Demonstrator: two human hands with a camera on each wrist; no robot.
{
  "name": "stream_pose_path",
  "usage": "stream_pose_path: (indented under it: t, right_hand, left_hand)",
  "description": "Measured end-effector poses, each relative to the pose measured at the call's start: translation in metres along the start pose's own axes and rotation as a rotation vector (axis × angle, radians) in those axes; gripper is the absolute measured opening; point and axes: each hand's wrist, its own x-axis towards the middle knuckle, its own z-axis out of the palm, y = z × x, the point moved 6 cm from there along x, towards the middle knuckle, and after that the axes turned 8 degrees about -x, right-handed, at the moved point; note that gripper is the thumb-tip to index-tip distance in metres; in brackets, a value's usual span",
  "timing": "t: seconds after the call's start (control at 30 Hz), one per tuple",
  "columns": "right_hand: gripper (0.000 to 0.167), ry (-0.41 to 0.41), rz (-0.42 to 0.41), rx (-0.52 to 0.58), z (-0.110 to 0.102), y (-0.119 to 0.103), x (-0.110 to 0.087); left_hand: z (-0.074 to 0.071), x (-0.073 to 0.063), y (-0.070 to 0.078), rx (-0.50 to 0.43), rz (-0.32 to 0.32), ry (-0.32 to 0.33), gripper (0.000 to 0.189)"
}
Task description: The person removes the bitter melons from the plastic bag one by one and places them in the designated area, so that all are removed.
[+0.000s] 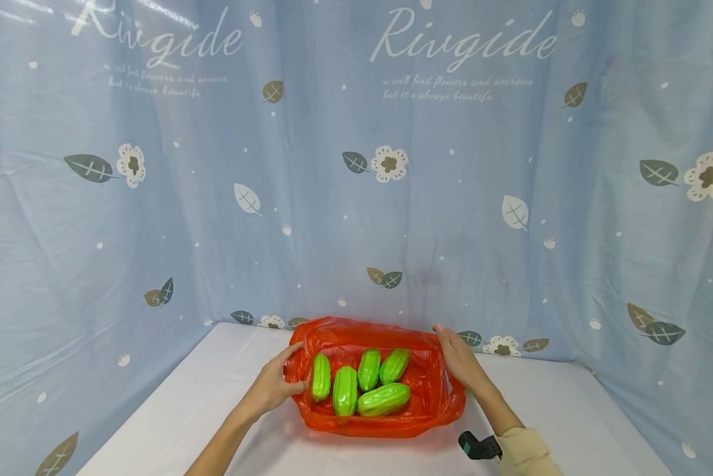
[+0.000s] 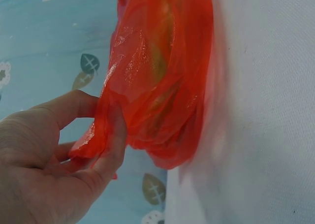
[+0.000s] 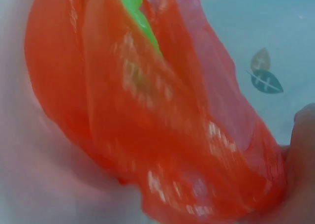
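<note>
Your hands are apart, one at each side of the red bag (image 1: 386, 427). Your left hand (image 1: 271, 385) pinches the bag's left rim; in the left wrist view the film is caught between your thumb and fingers. Your right hand (image 1: 461, 358) touches the bag's right rim toward the far corner, one digit pointing up and away from you; you cannot tell from these views whether its other fingers close on the film.

Between your hands the bag lies with its mouth spread wide, showing five glossy green ridged fruits inside. The leftmost fruit (image 1: 321, 377) lies lengthwise, near to far, close to your left fingertips. Just right of it and a little nearer is a second fruit (image 1: 345, 391), lying the same way. On the far side are a third fruit (image 1: 369, 369) and, just right of it, a tilted fourth fruit (image 1: 394, 365). The fifth fruit (image 1: 383, 399) lies crosswise on the near right.

By your beige right sleeve (image 1: 525, 449) is a black device (image 1: 480, 447). The bag rests on a white tabletop (image 1: 184, 410), and beyond it hangs a blue curtain (image 1: 308, 218) printed with leaves, flowers and white lettering.
</note>
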Motion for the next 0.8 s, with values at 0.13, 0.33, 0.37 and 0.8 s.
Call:
stream_pose_path:
  t: [0.13,0.33,0.37,0.8]
  right_hand:
    - [0.066,0.022,0.022,0.04,0.015,-0.007,0.003]
    - [0.065,0.04,0.03,0.063,0.031,-0.016,0.008]
    - [0.065,0.048,0.037,0.054,0.032,-0.016,0.008]
    - [0.063,0.166,0.072,0.012,0.059,-0.008,0.009]
  left_hand:
    - [0.0,0.0,0.0,0.004,0.003,0.002,0.077]
    - [0.0,-0.001,0.001,-0.007,-0.002,-0.004,0.077]
    - [0.0,-0.001,0.001,-0.009,-0.002,-0.005,0.077]
    - [0.001,-0.001,0.001,-0.003,0.002,-0.008,0.078]
